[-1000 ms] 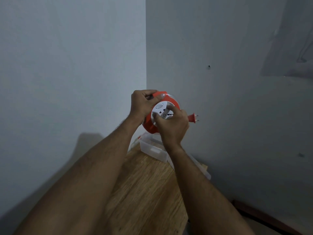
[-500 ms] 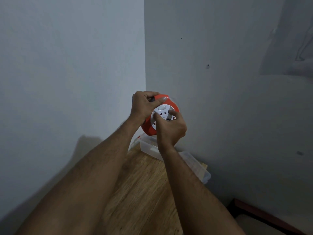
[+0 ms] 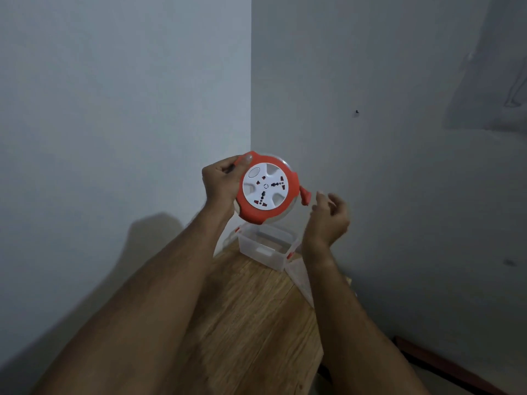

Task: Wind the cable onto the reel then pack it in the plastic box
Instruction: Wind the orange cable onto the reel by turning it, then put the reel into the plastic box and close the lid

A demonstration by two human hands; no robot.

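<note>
An orange cable reel [image 3: 266, 188] with a white socket face is held up in the air in front of the wall corner. My left hand [image 3: 221, 183] grips its left rim, thumb on the top edge. An orange plug [image 3: 304, 195] sticks out at the reel's right side. My right hand [image 3: 330, 216] hovers just right of the plug, fingers loosely curled, holding nothing. No loose cable shows. Below the reel a clear plastic box [image 3: 265, 248] with orange clips stands open on the wooden table [image 3: 251, 323], in the corner.
The box's clear lid [image 3: 301, 280] lies on the table right of the box, partly behind my right forearm. Grey walls meet in a corner close behind the table. A dark red strip [image 3: 445, 366] runs low at the right.
My right hand has come off the reel's white face and moved out to the right. The socket face is now fully in view and the plug shows again at the right side.
</note>
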